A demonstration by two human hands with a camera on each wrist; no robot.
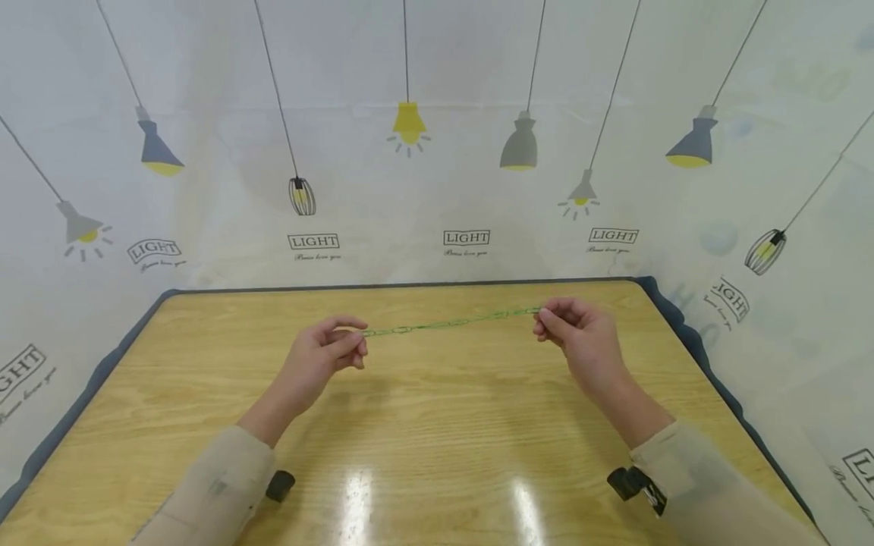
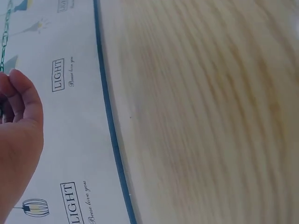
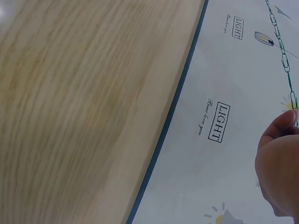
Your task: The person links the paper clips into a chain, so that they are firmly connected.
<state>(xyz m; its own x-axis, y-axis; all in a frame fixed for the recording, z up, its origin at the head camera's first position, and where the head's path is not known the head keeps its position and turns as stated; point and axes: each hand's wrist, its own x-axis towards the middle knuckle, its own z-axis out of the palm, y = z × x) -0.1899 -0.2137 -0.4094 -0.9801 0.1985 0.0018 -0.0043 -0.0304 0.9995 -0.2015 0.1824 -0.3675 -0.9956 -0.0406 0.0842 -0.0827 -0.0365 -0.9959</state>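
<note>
A chain of green paper clips [image 1: 454, 324] stretches nearly straight between my two hands above the wooden table. My left hand [image 1: 326, 353] pinches its left end between thumb and fingertips. At the other end, held slightly higher in the head view, my right hand [image 1: 583, 337] pinches the chain between thumb and curled fingers. The right wrist view shows linked clips [image 3: 285, 62] running up from the thumb of that hand [image 3: 280, 161]. In the left wrist view, part of the chain [image 2: 5, 37] rises from the fingertips of the left hand [image 2: 21, 107] at the frame's edge.
The light wooden table [image 1: 437, 425] has a dark blue edging along its back and sides. Behind it stands a pale wall covering [image 1: 382, 250] printed with hanging lamps and the word LIGHT. Small black devices [image 1: 280, 485] sit at both wrists.
</note>
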